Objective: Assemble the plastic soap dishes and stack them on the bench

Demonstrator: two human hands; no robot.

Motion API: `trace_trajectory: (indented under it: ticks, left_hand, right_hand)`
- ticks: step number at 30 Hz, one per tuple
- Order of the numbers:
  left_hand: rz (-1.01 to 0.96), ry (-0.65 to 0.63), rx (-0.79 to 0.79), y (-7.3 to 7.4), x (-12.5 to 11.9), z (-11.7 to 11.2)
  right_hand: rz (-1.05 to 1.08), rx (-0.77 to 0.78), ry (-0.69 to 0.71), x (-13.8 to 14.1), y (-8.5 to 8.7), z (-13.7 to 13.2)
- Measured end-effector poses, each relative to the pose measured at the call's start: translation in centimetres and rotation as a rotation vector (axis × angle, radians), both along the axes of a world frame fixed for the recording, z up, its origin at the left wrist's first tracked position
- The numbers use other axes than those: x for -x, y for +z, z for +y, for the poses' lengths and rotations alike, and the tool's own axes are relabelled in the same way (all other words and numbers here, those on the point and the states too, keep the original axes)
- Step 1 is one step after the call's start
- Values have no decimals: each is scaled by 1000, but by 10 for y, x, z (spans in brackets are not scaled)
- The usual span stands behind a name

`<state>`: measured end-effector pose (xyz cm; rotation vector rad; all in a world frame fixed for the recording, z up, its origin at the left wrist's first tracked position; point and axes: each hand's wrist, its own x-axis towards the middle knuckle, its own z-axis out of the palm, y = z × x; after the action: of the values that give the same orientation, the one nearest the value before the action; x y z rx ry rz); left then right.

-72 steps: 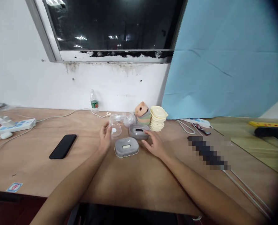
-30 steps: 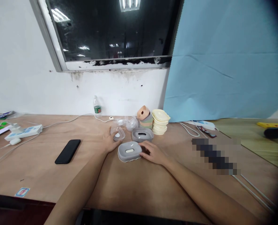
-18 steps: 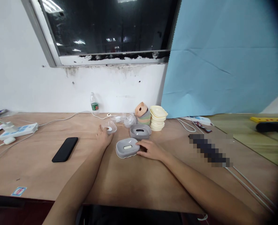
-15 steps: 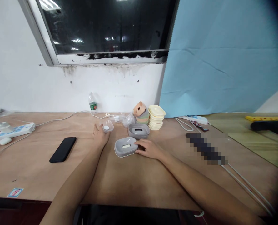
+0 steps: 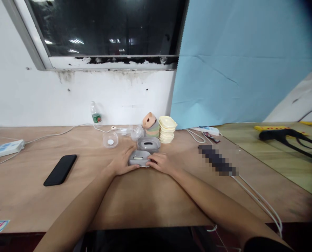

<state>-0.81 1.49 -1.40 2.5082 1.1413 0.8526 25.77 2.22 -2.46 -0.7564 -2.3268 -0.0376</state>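
L hand [image 5: 124, 161] & R hand [image 5: 161, 162]: fingers part-curled, holding grey dish [image 5: 138, 154] at opp. ends; 2nd grey dish [image 5: 156, 144] just behind, twd. worktop [image 5: 137, 199] rear edge.

A person's left forearm [image 5: 75, 204] and right forearm [image 5: 211, 196], both bare, angle up from the lower corners of the frame, bringing the left hand [image 5: 122, 162] and right hand [image 5: 162, 163] close together near center, fingers bent, thumbs pointing inward.
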Motion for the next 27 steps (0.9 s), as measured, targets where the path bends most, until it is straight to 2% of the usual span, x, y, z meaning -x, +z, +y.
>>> trace_trajectory:
  ticks: [4, 8, 12, 18, 20, 23, 27]
  left_hand:
    - [-74, 40, 113, -13, 1, 7]
    - [-108, 23, 149, -19, 10, 14]
    - [-112, 9, 137, -19, 10, 11]
    - [-169, 20, 5, -9, 6, 9]
    - [-144, 74, -18, -5, 8, 11]
    - [-208, 227, -63, -2, 11, 13]
    - [-260, 385, -46, 2, 9, 10]
  right_hand:
    - [12, -53, -28, -3, -1, 0]
    - [18, -59, -41, -2, 2, -2]
    - [72, -60, -51, 2, 6, -4]
    - [159, -74, -91, -1, 5, -5]
    - [207, -80, -92, -4, 3, -4]
    - [259, -70, -77, -6, -1, -1]
    - [266, -16, -74, -4, -5, 3]
